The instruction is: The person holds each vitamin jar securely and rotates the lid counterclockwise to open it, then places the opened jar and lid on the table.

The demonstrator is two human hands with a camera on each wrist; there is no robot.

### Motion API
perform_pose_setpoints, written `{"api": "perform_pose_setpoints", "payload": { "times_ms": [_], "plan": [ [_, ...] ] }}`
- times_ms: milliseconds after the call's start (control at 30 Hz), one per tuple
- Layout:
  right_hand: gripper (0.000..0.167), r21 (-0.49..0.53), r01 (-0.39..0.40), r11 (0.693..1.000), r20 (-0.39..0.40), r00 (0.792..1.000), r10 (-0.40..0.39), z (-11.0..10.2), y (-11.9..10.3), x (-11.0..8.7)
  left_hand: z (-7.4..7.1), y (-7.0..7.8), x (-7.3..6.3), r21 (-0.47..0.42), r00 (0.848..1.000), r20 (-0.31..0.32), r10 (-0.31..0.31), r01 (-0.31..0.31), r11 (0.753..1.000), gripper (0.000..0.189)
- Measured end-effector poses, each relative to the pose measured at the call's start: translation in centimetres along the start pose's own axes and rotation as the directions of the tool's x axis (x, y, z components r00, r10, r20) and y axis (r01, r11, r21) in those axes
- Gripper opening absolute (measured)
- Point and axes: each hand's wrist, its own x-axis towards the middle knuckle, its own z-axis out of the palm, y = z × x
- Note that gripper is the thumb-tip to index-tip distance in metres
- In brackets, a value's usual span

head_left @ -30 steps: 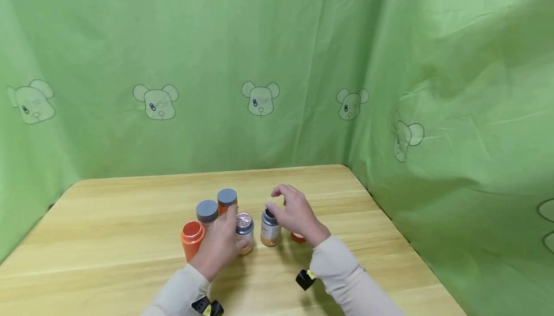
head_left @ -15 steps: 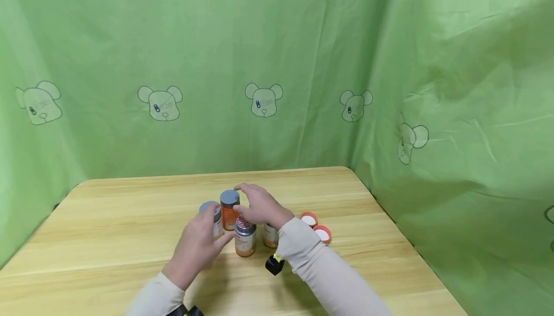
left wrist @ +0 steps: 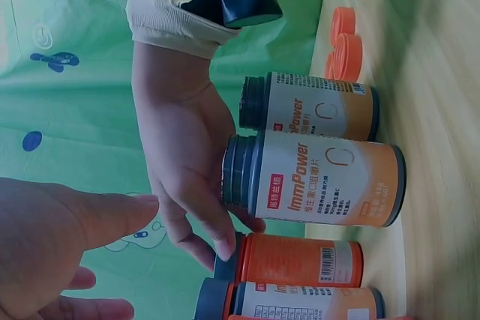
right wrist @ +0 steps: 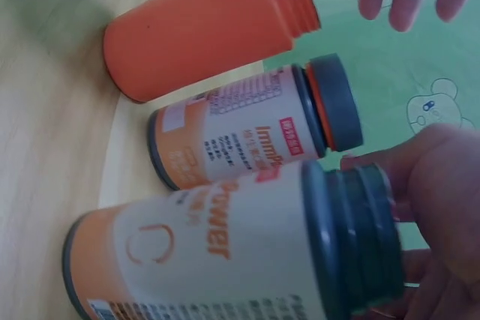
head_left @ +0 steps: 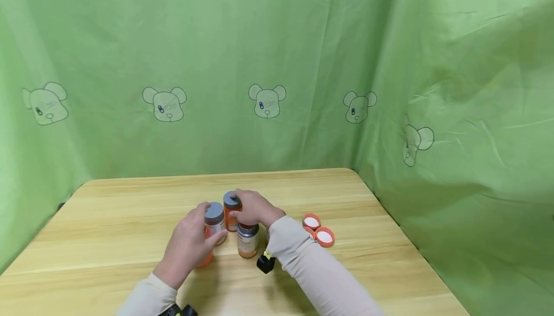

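My right hand [head_left: 256, 209] reaches over a lidless vitamin bottle [head_left: 247, 245] and grips the grey cap of an orange bottle [head_left: 229, 217] at the back; thumb and fingers sit on either side of the cap. My left hand [head_left: 185, 241] is apart from the bottles in its wrist view, thumb and fingers spread. Close to it stand a white-labelled bottle with a grey cap [right wrist: 225, 133] and an open-necked orange bottle [right wrist: 202, 31], largely hidden by the hand in the head view. Another lidless labelled bottle [left wrist: 322, 106] stands behind the right forearm.
Several orange caps [head_left: 324, 236] with white linings lie on the wooden table [head_left: 372, 268], right of the bottles. A green curtain [head_left: 207, 42] with bear drawings hangs behind the table and along its right side.
My right hand has moved left from a lidless bottle to the grey-capped orange one and now holds its cap. The left hand has shifted left. Orange caps at right have come into view.
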Motion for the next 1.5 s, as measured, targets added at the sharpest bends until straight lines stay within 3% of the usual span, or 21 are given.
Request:
{"api": "perform_pose_setpoints", "payload": {
  "times_ms": [333, 500, 667, 1067, 1333, 1500],
  "plan": [
    [0.036, 0.032, -0.07, 0.997, -0.142, 0.987, 0.074, 1.0, 0.0, 0.7, 0.2, -0.1, 0.1, 0.001, 1.0, 0.01, -0.015, 0.015, 1.0, 0.067],
    [0.039, 0.053, -0.06, 0.997, -0.178, 0.982, 0.068, 1.0, 0.3, 0.7, 0.4, 0.0, 0.2, -0.01, 1.0, -0.011, 0.021, -0.021, 1.0, 0.066],
    [0.043, 0.074, -0.031, 0.997, -0.246, 0.968, 0.048, 0.2, 0.1, 0.1, 0.7, 0.1, 0.5, -0.013, 0.999, -0.017, 0.029, -0.03, 0.999, 0.065],
    [0.05, 0.116, 0.044, 0.992, -0.371, 0.929, 0.002, -1.8, -0.3, -1.8, 2.0, 0.4, 1.7, 0.012, 0.999, 0.039, 0.024, -0.024, 1.0, 0.076],
    [0.055, 0.141, 0.147, 0.979, -0.475, 0.877, -0.064, -2.6, -0.4, -3.0, 2.8, 0.6, 2.8, 0.013, 0.999, 0.03, 0.014, -0.014, 1.0, 0.081],
    [0.053, 0.157, 0.178, 0.971, -0.481, 0.873, -0.082, -3.1, -0.8, -4.2, 2.9, 0.9, 3.1, -0.011, 0.999, 0.051, 0.007, -0.007, 1.0, 0.088]
  ]
}}
